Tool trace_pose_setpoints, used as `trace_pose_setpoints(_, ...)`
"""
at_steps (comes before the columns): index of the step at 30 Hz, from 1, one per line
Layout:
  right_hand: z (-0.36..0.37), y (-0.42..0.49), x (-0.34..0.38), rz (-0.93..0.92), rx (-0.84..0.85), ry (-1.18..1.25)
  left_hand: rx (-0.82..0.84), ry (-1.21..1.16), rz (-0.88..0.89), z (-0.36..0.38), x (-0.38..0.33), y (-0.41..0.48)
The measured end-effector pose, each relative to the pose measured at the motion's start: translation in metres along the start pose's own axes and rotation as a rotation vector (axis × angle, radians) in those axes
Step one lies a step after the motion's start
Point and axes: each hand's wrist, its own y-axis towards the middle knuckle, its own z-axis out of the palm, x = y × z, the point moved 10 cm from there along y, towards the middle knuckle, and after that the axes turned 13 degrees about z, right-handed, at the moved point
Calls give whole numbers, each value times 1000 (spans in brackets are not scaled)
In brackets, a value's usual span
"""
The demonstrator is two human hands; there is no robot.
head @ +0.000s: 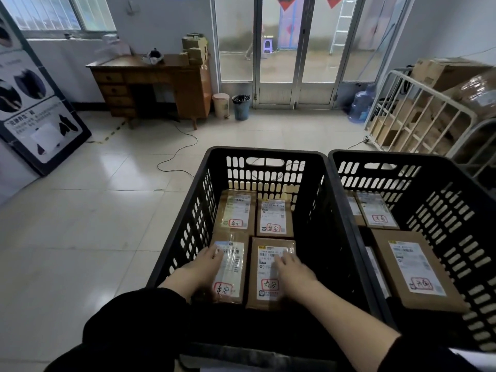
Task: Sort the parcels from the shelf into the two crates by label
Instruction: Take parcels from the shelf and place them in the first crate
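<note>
**Q:** Where were the parcels located?

**A:** Four brown parcels were found laid flat, labels up, two by two in the left crate (188, 229). The near-left parcel (230, 275) and the near-right parcel (268, 291) were set just beside each other. The far-left parcel (236, 210) and the far-right parcel (273, 217) were positioned beyond them. Each label was marked with red-boxed handwriting.

**Q:** How were the hands recorded?

**A:** The left hand (208, 260) was laid on the near-left parcel at its left edge, with the fingers extended onto the label and nothing gripped. The right hand (291, 269) was laid flat on the label of the near-right parcel, with the fingers straight and nothing enclosed. Both forearms were reached in over the crate's near rim.

**Q:** What was noted around the crate?

**A:** The right crate (389, 154) was placed against the left crate, rims touching. A large parcel (413, 267) was contained in it at the near side and a smaller parcel (375, 209) at the far side. A tiled floor (80, 210) was seen to the left. Beyond it, small cartons (194, 48) were stacked on a wooden tabletop (128, 63). A beige bin (221, 104) and a blue bin (241, 107) were set just beside it. To the right, a water bottle (361, 106) was observed near a railed cart (429, 88) loaded with cardboard boxes (442, 73).
</note>
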Motion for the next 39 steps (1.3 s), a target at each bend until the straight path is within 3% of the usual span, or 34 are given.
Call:
trace_pose_setpoints(4,17,3,8,-96,72,-44,63,88,54,4,-4,2)
trace_pose_setpoints(16,11,1,9,-96,67,-108,64,165,91,-3,-8,4)
trace_pose_setpoints(26,-42,-29,-1,-66,-82,-32,-205,149,135,-52,-49,-23)
trace_pose_setpoints(39,-79,-127,-23,4,-276,106,-341,199,232,-60,-120,-91)
